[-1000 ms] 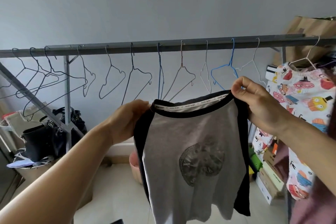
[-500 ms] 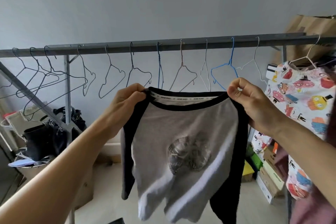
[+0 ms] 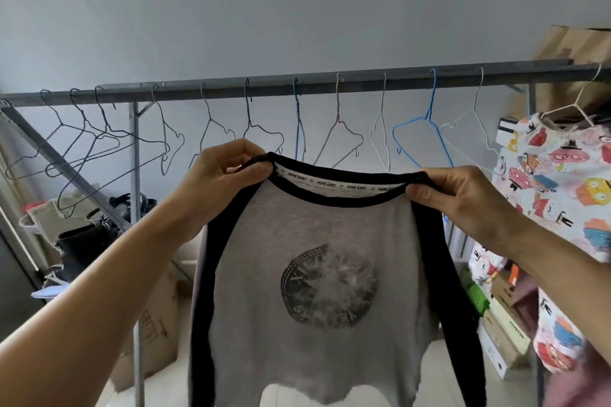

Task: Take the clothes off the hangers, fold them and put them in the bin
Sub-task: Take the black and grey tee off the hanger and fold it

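Two hands hold one grey shirt (image 3: 317, 274) with black sleeves up in front of the rail (image 3: 297, 87) — off its hanger, hanging flat, round print facing the camera. Left hand (image 3: 224, 182) pinches the collar's left end, right hand (image 3: 463, 198) pinches its right end, fingers curled tight on the black trim. Empty wire hangers (image 3: 337, 132) line the rail behind; a cartoon-print garment (image 3: 555, 195) hangs far right.
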{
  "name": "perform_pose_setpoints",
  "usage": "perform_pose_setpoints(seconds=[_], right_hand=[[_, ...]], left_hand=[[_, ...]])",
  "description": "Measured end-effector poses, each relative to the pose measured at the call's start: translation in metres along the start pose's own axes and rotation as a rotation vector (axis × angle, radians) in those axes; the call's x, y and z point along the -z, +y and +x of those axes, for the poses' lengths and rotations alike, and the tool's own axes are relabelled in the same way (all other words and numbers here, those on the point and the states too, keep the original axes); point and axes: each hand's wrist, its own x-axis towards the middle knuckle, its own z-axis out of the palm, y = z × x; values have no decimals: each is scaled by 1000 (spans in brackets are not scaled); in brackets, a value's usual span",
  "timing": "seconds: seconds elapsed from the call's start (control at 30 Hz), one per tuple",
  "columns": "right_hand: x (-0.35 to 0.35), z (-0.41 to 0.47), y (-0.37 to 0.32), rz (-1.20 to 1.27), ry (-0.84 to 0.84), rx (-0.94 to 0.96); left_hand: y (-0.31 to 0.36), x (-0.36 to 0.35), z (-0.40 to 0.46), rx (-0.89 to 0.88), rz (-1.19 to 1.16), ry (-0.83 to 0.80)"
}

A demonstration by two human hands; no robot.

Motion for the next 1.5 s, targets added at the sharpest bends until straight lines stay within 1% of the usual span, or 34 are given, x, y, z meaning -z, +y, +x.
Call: perform_pose_setpoints(seconds=[0.07,0.13,0.2,0.3,0.37,0.47,0.57,0.73,1.07,1.13,1.23,1.3,1.37,1.4,1.43,1.47,1.5], right_hand=[[-3,1,3,49,26,-26],[-7,3,6,165,37,-89],[-14,8,11,223,101,-141],[-23,17,24,3,255,-154],[-32,23,26,-138,326,-182],[-52,22,16,-289,388,-175],[-77,19,9,-321,350,-110],[-103,18,4,-280,330,-88],[-110,18,2,-253,269,-105],[-110,19,1,-294,253,-81],[-111,18,-2,-298,178,-88],[-110,18,-4,-268,116,-114],[-108,19,-3,-168,46,-127],[-106,20,-3,-111,13,-139],[-104,21,-3,-60,-15,-155],[-102,22,-3,-15,-40,-165],[-101,23,-4,28,-64,-169]], left_hand=[[-2,-1,-1,11,-18,25],[-7,-2,-1,28,-47,57],[-13,-4,-1,70,-92,70],[-28,-10,1,195,-84,85],[-41,-20,2,285,-55,148],[-47,-42,-2,324,-25,243],[-39,-67,-11,289,-61,227],[-29,-91,-19,247,-133,169],[-22,-94,-27,226,-228,111],[-17,-94,-29,233,-288,75],[-9,-90,-32,262,-379,-6],[-6,-85,-33,267,-351,-62],[-6,-78,-28,265,-296,-22],[-9,-74,-25,233,-241,23],[-14,-70,-22,152,-146,78],[-18,-65,-18,42,0,121],[-21,-60,-13,-57,160,110]])
